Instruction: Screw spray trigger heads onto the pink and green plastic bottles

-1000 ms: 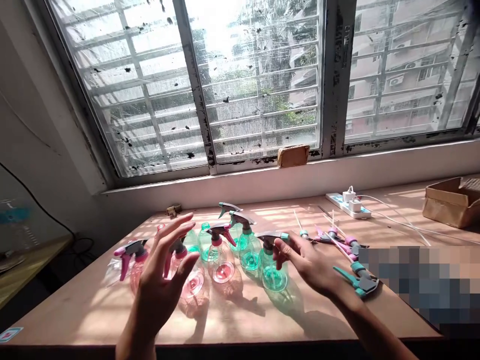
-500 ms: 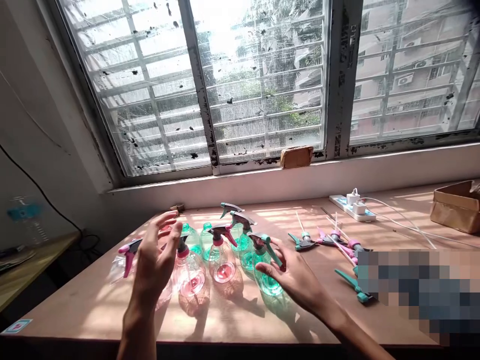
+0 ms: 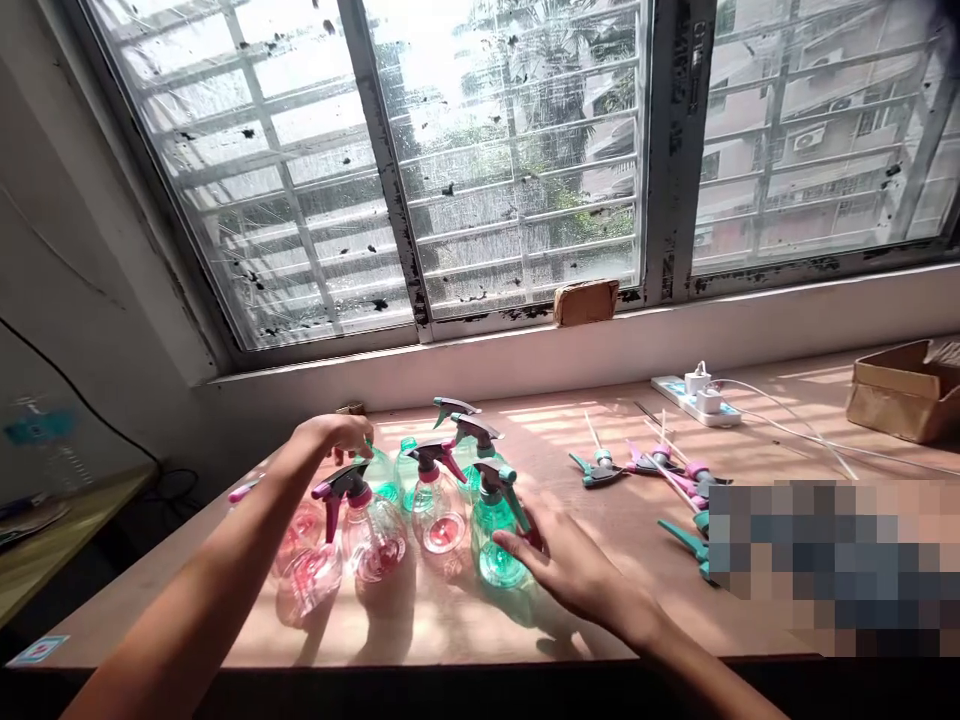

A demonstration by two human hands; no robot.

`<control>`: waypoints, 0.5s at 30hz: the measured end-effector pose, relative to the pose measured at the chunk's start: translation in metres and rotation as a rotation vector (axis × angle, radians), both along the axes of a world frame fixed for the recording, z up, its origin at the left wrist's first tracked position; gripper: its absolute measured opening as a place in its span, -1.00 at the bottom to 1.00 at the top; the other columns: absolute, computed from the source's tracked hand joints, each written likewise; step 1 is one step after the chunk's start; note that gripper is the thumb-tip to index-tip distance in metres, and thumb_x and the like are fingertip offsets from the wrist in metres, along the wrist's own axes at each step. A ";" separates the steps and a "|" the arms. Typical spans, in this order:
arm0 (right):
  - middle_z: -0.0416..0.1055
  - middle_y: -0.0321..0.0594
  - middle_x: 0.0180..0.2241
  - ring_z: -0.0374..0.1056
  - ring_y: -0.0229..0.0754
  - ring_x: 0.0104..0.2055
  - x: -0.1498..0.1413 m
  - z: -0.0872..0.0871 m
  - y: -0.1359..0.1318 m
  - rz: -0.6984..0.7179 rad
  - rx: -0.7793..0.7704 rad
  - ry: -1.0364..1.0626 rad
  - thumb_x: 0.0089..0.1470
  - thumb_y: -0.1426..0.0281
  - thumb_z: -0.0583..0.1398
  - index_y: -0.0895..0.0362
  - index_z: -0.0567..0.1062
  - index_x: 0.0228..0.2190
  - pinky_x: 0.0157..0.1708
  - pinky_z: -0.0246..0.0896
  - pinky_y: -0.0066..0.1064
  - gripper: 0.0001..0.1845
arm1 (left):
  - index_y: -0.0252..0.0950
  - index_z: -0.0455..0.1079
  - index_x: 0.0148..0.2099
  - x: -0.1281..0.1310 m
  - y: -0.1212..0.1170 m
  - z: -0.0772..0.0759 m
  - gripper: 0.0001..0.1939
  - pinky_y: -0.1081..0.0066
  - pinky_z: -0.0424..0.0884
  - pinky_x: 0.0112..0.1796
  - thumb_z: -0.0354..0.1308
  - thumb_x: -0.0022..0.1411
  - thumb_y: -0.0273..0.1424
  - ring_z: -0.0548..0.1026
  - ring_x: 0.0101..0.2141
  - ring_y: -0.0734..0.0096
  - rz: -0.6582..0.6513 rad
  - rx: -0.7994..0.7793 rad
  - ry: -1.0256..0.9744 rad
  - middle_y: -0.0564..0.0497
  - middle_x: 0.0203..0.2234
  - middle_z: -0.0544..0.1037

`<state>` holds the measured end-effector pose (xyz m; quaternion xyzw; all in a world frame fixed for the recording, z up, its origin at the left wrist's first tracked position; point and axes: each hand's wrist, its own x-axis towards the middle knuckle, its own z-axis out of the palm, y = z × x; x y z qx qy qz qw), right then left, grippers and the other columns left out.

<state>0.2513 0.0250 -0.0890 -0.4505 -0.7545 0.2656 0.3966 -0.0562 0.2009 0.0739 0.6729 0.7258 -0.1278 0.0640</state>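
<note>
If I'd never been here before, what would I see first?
Probably the big, bright window across the top. Below it, pink bottles and green bottles stand in sunlight on the table. Then there's the right hand around the nearest green bottle, and the left hand by another farther back.

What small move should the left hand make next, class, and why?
Perhaps draw the green bottle slightly nearer: the left hand is at its top, while the green spray bottle that the right hand touches already carries a spray head.
</note>
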 end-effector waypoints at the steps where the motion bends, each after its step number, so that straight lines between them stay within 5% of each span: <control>1: 0.56 -0.17 -0.32 0.46 0.00 -0.32 -0.001 0.001 -0.001 0.024 -0.027 -0.012 0.37 0.14 0.16 0.17 0.35 0.26 -0.32 0.23 -0.29 -0.43 | -0.35 0.50 0.03 0.000 -0.001 -0.001 -0.75 0.23 0.61 -0.19 0.28 0.44 -0.29 0.63 -0.24 0.30 0.008 -0.003 0.010 -0.03 -0.16 0.63; 5: 0.58 -0.15 -0.22 0.50 0.01 -0.19 0.012 0.008 0.002 0.098 -0.082 -0.022 0.29 0.22 0.26 0.13 0.15 0.42 -0.15 0.31 -0.26 -0.22 | -0.35 0.52 -0.08 -0.003 -0.009 0.007 -0.78 0.28 0.59 -0.24 0.28 0.43 -0.27 0.61 -0.30 0.34 -0.004 0.126 0.010 0.00 -0.24 0.63; 8: 0.59 -0.15 -0.16 0.51 0.01 -0.16 0.046 0.011 0.010 0.029 -0.095 -0.134 0.29 0.25 0.24 0.07 0.16 0.42 -0.12 0.33 -0.25 -0.23 | -0.37 0.52 -0.17 -0.006 -0.025 0.027 -0.70 0.24 0.53 -0.19 0.30 0.35 -0.19 0.62 -0.26 0.23 -0.052 0.355 -0.019 -0.03 -0.29 0.64; 13: 0.53 0.00 0.12 0.45 0.18 0.13 0.135 0.005 0.022 -0.335 -0.148 -0.417 0.12 0.31 0.33 0.06 0.55 0.07 0.04 0.28 -0.20 -0.54 | -0.27 0.48 -0.05 -0.019 -0.086 0.064 -0.42 0.08 0.46 -0.09 0.01 0.35 0.15 0.61 -0.11 -0.12 -0.049 0.773 -0.094 -0.04 -0.34 0.62; 15: 0.60 0.02 0.00 0.52 0.17 0.01 0.170 0.000 0.025 -0.432 -0.249 -0.423 0.07 0.26 0.36 0.10 0.59 -0.10 -0.09 0.34 -0.23 -0.65 | -0.14 0.50 0.03 -0.033 -0.115 0.066 -0.40 0.10 0.48 -0.08 0.12 0.28 0.24 0.61 -0.15 -0.06 -0.106 1.016 -0.440 0.04 -0.27 0.60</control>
